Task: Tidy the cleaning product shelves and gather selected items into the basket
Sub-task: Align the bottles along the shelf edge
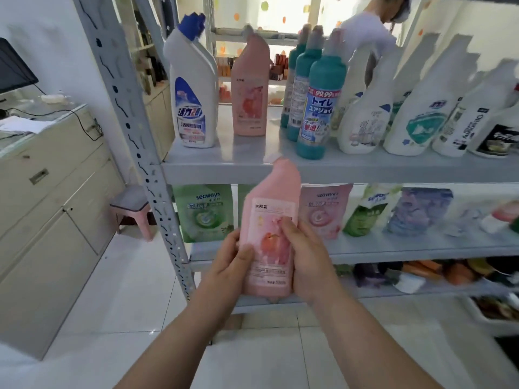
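Both hands clasp one pink bottle [273, 209]: left hand [233, 262] curled round its lower left edge, thumb laid on the label; right hand [306, 259] wrapped round the right side, thumb pressed on the label front. Bottle held near upright, slightly tilted, smooth matte plastic, flat-sided with an angled neck, pale floral label. Just above and behind the bottle: grey upper shelf board [224, 167], whose front edge the neck overlaps. Up-left of the bottle, a white bottle with blue cap [193, 88], bent neck, glossy. Directly above, a second pink bottle [250, 88] of the same shape stands alone. Up-right, teal bottles [320, 108], cylindrical, packed close; beyond them a leaning row of white spray bottles [365, 113]. Behind the bottle on the lower level, soft refill pouches: a green pouch [205, 214] to its left, a pink pouch [323, 211] to its right. Left of the bottle, a perforated metal upright [132, 108]; further left a pink stool [133, 209] and a beige cabinet [50, 206]. Far above-right, another person [365, 29], blurred.
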Available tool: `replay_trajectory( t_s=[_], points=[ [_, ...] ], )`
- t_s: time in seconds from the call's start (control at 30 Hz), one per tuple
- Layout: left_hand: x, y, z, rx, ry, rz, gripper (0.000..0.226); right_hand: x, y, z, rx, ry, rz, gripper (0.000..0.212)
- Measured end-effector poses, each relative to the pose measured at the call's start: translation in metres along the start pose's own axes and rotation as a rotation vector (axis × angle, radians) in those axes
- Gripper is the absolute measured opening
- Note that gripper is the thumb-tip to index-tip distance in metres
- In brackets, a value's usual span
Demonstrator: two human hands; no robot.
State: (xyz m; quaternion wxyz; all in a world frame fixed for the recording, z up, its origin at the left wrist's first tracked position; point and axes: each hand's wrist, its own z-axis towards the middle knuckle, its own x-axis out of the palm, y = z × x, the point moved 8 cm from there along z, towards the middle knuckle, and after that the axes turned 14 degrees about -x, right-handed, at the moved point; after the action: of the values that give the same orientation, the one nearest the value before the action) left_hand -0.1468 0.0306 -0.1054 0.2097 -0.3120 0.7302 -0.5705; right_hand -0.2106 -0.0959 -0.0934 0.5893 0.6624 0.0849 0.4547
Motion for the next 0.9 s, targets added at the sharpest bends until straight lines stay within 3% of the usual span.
replay_trajectory(
  t_s=[0.1, 0.2, 0.27, 0.37, 0.43, 0.53, 0.67, 0.8, 0.9],
  points=[
    [0.012, 0.020, -0.007, -0.104, 0.001, -0.006, 0.028, -0.015, -0.004, -0.008, 0.027, 0.051, 0.029, 0.024],
    [0.022, 0.034, -0.012, -0.132, -0.141, 0.017, 0.037, -0.036, -0.012, -0.017, 0.122, 0.112, 0.099, 0.045],
    [0.040, 0.056, -0.014, -0.295, -0.163, -0.129, 0.035, -0.050, -0.015, -0.023, 0.194, 0.171, 0.114, 0.063],
    [0.097, 0.086, -0.018, -0.598, 0.056, -0.435, 0.042, -0.080, -0.017, -0.029, 0.285, 0.209, 0.013, 0.102],
    [0.130, 0.094, -0.020, -0.677, 0.191, -0.511, 0.047, -0.098, -0.014, -0.030, 0.319, 0.219, -0.053, 0.108],
    [0.158, 0.101, -0.020, -0.673, 0.289, -0.496, 0.056, -0.127, -0.006, -0.022, 0.291, 0.171, -0.150, 0.106],
    [0.162, 0.107, -0.018, -0.574, 0.180, -0.393, 0.066, -0.156, 0.000, -0.013, 0.272, 0.199, -0.071, 0.097],
    [0.169, 0.100, -0.022, -0.415, 0.137, -0.086, 0.068, -0.171, 0.012, -0.013, 0.220, 0.441, 0.033, 0.084],
    [0.176, 0.098, -0.027, -0.367, 0.077, 0.043, 0.074, -0.178, 0.013, -0.017, 0.237, 0.521, 0.080, 0.087]
  ],
)
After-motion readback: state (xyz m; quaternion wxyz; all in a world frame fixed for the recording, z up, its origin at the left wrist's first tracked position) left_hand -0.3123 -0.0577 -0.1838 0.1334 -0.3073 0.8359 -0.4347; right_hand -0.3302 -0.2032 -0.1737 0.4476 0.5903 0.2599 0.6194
